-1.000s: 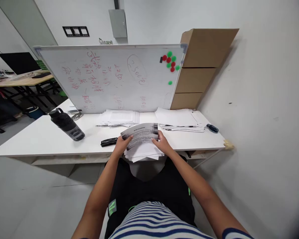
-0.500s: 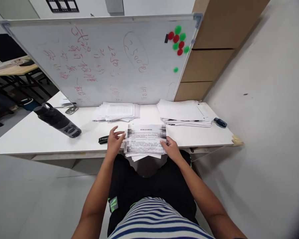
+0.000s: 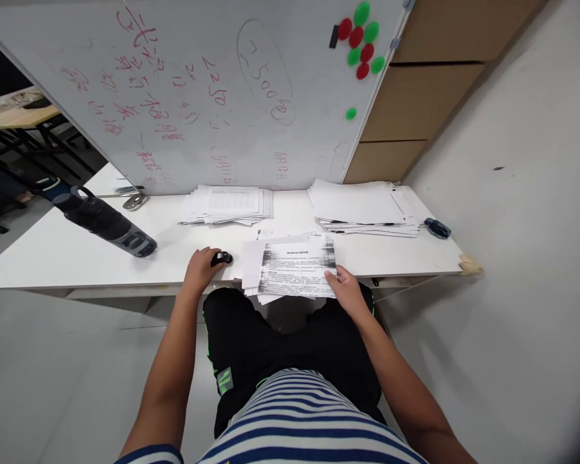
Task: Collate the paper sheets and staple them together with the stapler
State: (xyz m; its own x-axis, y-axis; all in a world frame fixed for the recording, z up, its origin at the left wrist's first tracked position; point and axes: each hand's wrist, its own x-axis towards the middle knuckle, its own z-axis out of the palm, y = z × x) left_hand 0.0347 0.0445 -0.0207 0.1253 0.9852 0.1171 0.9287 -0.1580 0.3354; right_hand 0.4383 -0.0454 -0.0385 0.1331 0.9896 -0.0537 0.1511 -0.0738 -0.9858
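Note:
My right hand (image 3: 348, 291) pinches the near right corner of a printed sheet (image 3: 297, 274), lifted slightly off a small pile of papers (image 3: 252, 264) at the front edge of the white table (image 3: 77, 261). My left hand (image 3: 200, 267) is closed over a black stapler (image 3: 221, 258) lying on the table just left of the pile; only the stapler's right end shows.
Two bigger paper stacks lie further back, one in the middle (image 3: 227, 205), one at the right (image 3: 362, 206). A dark bottle (image 3: 104, 222) lies on its side at the left. A whiteboard (image 3: 198, 90) leans behind, cardboard boxes (image 3: 430, 84) right of it. A small blue object (image 3: 437, 227) sits near the wall.
My left hand let go of the papers and moved left onto the black stapler. The right hand kept the top sheet and lowered it towards the pile. The camera tilted down.

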